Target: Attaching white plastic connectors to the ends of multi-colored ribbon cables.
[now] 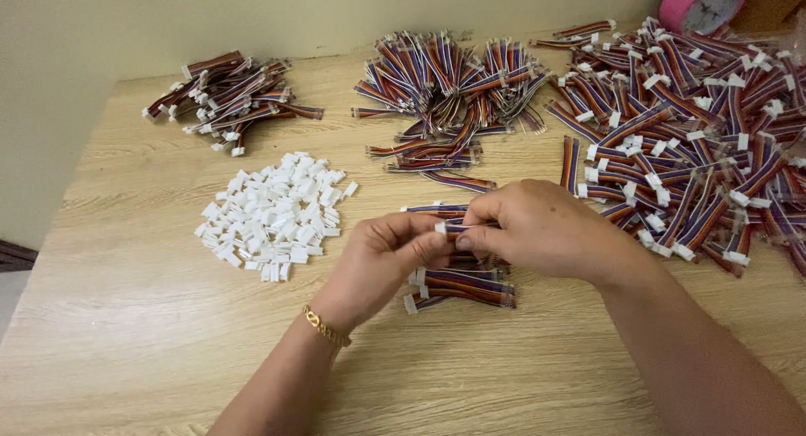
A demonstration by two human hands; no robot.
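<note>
Hands [470,239] pinching ribbon cable [449,227], white connectors [273,214] left

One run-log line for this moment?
left hand: pinches white connector | right hand: holds ribbon cable | white connector pile: left | cable stack: beneath hands

Table [126,318]: light wood-grain top, fills most of view. Wall [252,16]: plain cream, along 12 o'clock and 9 o'clock. Floor [10,293]: pale strip at 9 o'clock. Light: soft, even.
</note>
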